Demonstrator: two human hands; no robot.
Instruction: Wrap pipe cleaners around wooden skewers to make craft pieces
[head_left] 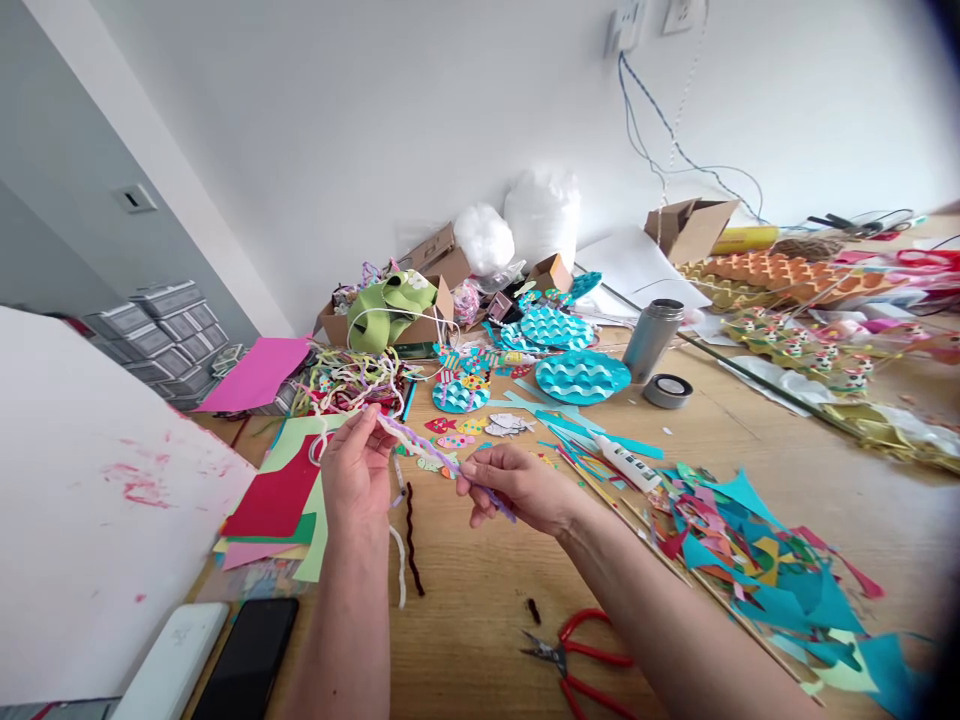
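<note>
Wooden tabletop (465, 610) by a white wall (360, 110), pretty cluttered tbh. Over on the left, a black smartphone (246, 660) has been parked below some coloured sheets (274, 500). Mid-table, purple-and-white yarn (415, 438) is held up off the wood, pinched by the left hand (355, 465) and, further along, between thumb and fingers of the right hand (517, 485). Next, red-handled snips (555, 657), a white glue bottle (628, 463) and a steel flask (654, 340) can be spotted.

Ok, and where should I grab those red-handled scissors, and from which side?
Probably by the red handles, coming from the right, ideally with the right hand, though it pinches the purple-and-white yarn. The scissors lie on the table with the handles spread toward the right and the metal blades pointing left, so a right-side approach should avoid them.
</note>
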